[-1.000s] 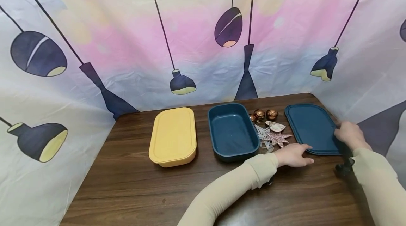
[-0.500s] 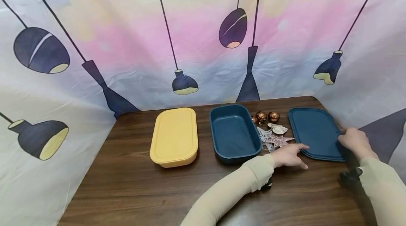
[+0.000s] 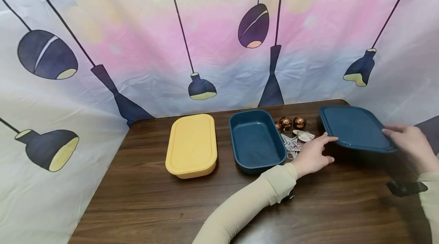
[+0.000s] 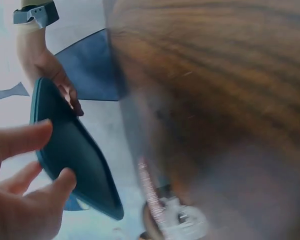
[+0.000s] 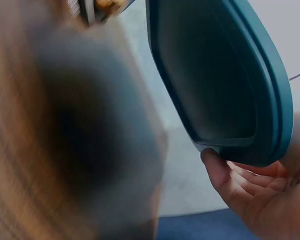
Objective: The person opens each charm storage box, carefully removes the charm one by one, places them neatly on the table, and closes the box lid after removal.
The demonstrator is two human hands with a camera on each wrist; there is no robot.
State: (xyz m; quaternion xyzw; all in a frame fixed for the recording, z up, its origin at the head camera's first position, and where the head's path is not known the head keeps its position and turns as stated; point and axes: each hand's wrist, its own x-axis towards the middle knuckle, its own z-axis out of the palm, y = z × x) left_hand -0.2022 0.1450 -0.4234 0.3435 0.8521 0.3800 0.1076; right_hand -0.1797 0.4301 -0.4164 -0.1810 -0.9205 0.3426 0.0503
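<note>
A dark blue lid (image 3: 356, 128) hangs above the table's right end, raised and slightly tilted. My right hand (image 3: 413, 147) pinches its right edge; in the right wrist view the thumb (image 5: 217, 170) presses the rim near a corner. Spread and fairly straight, the fingers of my left hand (image 3: 313, 156) reach the lid's near left corner, the index finger touching it and the thumb apart below. Left of this hand stands a dark blue container (image 3: 257, 141), uncovered, with nothing inside. In the left wrist view the lid (image 4: 75, 155) shows its underside.
Between container and lid lie copper baubles (image 3: 299, 123), a pale heart-shaped ornament (image 3: 303, 136) and star ornaments (image 3: 290, 143), partly hidden by my left hand. A yellow container with its lid on (image 3: 192, 145) stands further left. Printed fabric (image 3: 219, 46) hangs behind the wooden table (image 3: 154, 206).
The dark blue lid has risen off the table, its right side lifted by my right hand. My left hand stays by its near left corner. The containers have not moved.
</note>
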